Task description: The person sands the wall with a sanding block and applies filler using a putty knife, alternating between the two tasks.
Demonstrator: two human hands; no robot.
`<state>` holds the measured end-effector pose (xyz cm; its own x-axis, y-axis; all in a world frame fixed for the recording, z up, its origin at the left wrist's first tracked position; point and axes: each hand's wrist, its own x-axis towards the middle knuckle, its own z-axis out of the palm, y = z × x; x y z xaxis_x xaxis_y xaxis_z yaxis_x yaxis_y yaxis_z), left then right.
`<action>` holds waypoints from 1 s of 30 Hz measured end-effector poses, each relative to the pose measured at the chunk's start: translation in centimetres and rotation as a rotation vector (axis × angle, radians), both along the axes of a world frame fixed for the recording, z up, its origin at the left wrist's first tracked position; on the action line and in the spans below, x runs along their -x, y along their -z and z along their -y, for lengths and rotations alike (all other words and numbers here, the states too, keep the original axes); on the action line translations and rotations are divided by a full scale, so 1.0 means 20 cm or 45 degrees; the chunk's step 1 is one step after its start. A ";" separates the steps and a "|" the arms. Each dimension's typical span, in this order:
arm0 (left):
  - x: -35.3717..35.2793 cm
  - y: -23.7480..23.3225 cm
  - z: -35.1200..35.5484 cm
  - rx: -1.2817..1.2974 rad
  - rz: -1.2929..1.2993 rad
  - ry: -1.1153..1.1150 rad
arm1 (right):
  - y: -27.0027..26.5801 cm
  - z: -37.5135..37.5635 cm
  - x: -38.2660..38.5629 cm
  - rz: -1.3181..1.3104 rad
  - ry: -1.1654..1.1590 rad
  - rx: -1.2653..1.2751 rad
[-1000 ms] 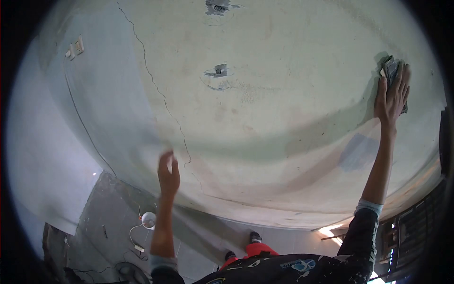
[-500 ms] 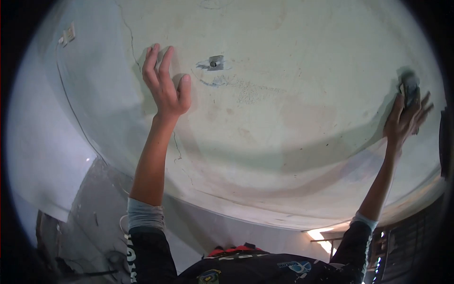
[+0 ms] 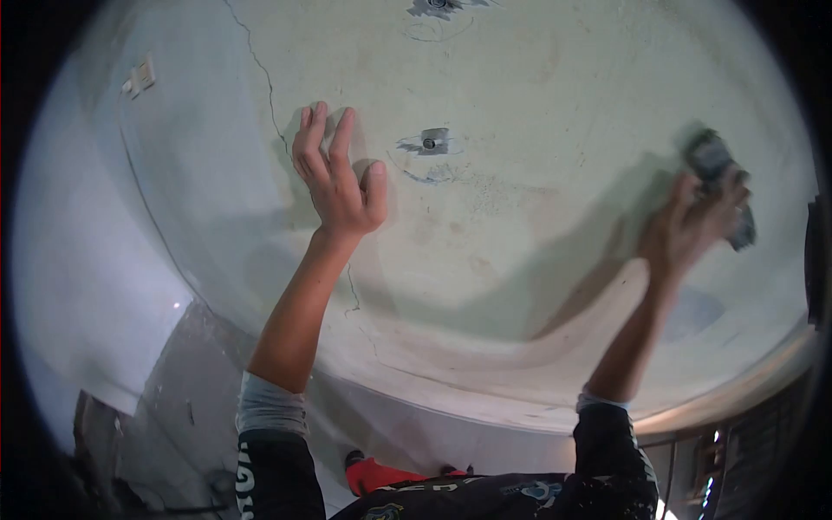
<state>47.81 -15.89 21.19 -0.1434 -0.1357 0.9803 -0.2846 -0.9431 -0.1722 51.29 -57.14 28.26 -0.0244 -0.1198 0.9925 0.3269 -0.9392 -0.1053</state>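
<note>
My left hand rests on the pale green wall, fingers apart and holding nothing. A long crack runs down the wall beside its fingertips. On the right, my right hand grips a dark grey piece that looks like folded sandpaper against the wall. Motion blurs this hand, and its fingers cover the middle of the piece. Between the hands, a grey patch surrounds a small round hole.
Another grey patch with a hole shows at the top. A wall socket with a plug and cable is at the upper left. The grey floor lies below, and dark railings stand at the lower right.
My right hand has moved left and slightly down with the sandpaper, which is now tilted differently. The view has shifted, so the wall marks and my left hand appear lower and further right.
</note>
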 end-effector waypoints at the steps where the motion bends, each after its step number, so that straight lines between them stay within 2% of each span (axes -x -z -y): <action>1: 0.01 0.00 0.00 0.011 -0.016 -0.032 | 0.07 -0.17 0.03 -0.019 -0.035 0.009; 4: 0.03 0.00 -0.01 0.000 -0.056 -0.038 | 0.50 -0.80 0.11 -0.150 -0.297 0.045; 6: 0.05 -0.01 -0.07 -0.016 -0.073 -0.009 | 0.93 -1.18 0.21 -0.458 -0.357 0.162; 8: 0.05 -0.04 -0.16 -0.151 -0.122 -0.028 | 1.26 -1.34 0.30 -0.592 -0.337 0.153; 11: 0.05 -0.14 -0.18 -0.100 -0.113 0.078 | 1.05 -1.32 0.29 -0.541 -0.307 0.089; 15: 0.02 -0.15 -0.17 -0.145 -0.055 -0.005 | 0.21 -1.15 0.22 -0.248 -0.151 0.188; 18: 0.02 -0.14 -0.18 -0.129 -0.037 0.001 | 0.09 -1.13 0.18 -0.156 -0.076 0.236; 21: -0.01 -0.15 -0.16 -0.082 0.058 0.028 | 0.39 -1.15 0.21 -0.277 -0.117 0.197; 25: -0.01 -0.14 -0.16 -0.124 0.050 0.003 | 1.19 -1.19 0.34 -0.680 -0.179 0.187; 26: -0.01 -0.14 -0.16 -0.114 0.058 -0.008 | 1.31 -1.18 0.36 -0.687 -0.180 0.179; 29: -0.01 -0.14 -0.16 -0.123 0.057 -0.012 | 1.34 -1.11 0.35 -0.741 -0.165 0.223; 30: -0.01 -0.14 -0.17 -0.133 0.044 -0.010 | 1.18 -1.09 0.33 -0.707 -0.199 0.210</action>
